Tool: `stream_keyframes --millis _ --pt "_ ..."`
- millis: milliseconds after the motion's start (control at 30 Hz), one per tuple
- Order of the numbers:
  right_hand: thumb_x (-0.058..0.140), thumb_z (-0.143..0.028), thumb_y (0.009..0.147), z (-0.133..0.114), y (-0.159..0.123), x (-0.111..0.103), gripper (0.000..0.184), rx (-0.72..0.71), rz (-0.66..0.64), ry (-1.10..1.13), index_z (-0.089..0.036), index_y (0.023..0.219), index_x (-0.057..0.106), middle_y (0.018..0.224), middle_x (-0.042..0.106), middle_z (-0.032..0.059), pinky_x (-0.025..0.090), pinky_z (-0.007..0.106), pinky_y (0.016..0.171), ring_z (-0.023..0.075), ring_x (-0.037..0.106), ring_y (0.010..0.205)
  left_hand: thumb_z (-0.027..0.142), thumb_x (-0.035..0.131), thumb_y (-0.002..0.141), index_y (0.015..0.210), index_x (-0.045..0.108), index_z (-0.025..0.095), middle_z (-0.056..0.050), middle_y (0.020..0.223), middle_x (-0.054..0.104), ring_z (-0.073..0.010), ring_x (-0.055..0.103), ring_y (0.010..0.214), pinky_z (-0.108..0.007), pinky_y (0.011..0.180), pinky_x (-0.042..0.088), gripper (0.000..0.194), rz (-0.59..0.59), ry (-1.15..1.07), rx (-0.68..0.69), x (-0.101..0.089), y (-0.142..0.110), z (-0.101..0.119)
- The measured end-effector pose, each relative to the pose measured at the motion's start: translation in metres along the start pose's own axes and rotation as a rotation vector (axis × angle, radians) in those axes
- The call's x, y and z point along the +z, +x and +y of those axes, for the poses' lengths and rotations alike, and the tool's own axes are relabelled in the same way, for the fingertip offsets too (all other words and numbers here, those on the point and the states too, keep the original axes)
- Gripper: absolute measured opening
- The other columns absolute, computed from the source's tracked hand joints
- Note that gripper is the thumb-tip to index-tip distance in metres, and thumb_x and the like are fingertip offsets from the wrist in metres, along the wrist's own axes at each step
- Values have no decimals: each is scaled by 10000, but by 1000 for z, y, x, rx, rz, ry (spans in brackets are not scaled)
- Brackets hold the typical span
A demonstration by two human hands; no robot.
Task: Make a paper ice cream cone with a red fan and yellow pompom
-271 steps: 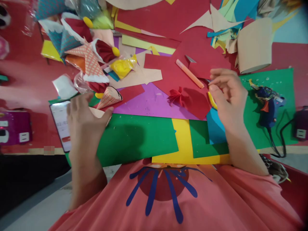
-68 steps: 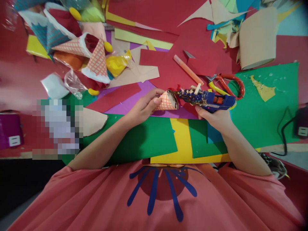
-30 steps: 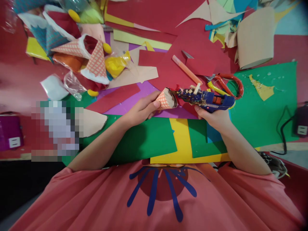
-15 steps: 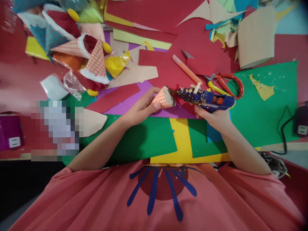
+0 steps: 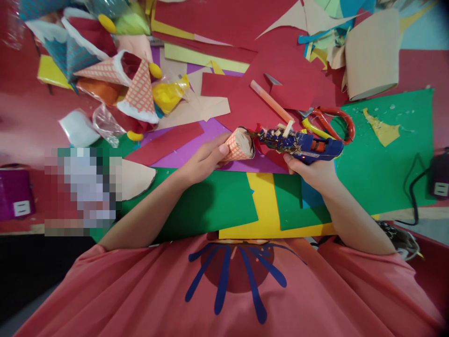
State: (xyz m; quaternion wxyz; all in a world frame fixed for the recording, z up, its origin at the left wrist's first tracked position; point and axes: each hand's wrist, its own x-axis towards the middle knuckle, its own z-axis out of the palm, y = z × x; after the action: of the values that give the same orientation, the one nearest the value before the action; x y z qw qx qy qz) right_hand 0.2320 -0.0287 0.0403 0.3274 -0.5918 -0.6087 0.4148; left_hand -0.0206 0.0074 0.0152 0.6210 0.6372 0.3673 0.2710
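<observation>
Head view: my left hand (image 5: 206, 158) gripped checked paper cone (image 5: 238, 146) above purple sheet (image 5: 189, 145), mouth facing right. My right hand (image 5: 315, 173) clasped blue glue gun (image 5: 303, 146), tip at cone's rim; contact unclear. Red-and-yellow-handled scissors (image 5: 321, 120) lay just beyond gun.

Between the two forearms, the near green sheet (image 5: 196, 196) and the yellow sheet (image 5: 264, 199) are lying flat, giving a hand low passage. Beyond them, the small cone (image 5: 238, 146) in the left hand (image 5: 206, 161) and the glue gun (image 5: 310, 146) in the right hand (image 5: 310, 171) are blocking the middle, while the scissors (image 5: 327, 122), decorated cones (image 5: 139, 91) and beige paper cup (image 5: 372, 58) are obstructing farther out.
</observation>
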Motion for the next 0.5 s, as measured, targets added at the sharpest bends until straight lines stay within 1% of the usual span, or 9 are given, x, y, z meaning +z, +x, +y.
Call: stream_keyframes --millis 167,233,367,433,500 --pt "689 -349 766 2 0 1 316 -21 -4 9 -254 549 480 449 503 -29 477 326 490 142 476 425 762 379 863 880 556 169 26 624 421 -71 328 479 -231 452 298 619 7 11 -18 -1 -1 -3" --pt "690 -340 766 2 0 1 332 -22 -10 20 -257 535 468 442 495 -30 488 330 499 142 473 423 763 359 868 865 565 169 17 630 460 -84 373 502 -237 476 323 629 15 39 1 -2 -1 -6" --pt "679 -290 756 4 0 0 317 -34 -15 34 -259 512 478 450 505 -27 505 336 520 141 478 432 738 331 895 952 618 166 -28 776 606 -133 531 663 -261 615 424 643 56 110 86 -3 0 -8" --pt "679 -283 750 4 0 0 310 -33 -19 28 -259 507 487 457 512 -25 524 338 542 140 488 441 709 349 910 975 617 170 -32 827 634 -138 564 709 -264 661 443 606 66 121 117 -4 1 -8" --pt "681 -286 747 3 0 0 308 -32 -18 21 -259 507 491 460 512 -25 535 340 554 140 492 445 704 392 901 997 595 177 -25 853 647 -134 584 729 -255 668 449 572 52 97 147 -4 1 -7"
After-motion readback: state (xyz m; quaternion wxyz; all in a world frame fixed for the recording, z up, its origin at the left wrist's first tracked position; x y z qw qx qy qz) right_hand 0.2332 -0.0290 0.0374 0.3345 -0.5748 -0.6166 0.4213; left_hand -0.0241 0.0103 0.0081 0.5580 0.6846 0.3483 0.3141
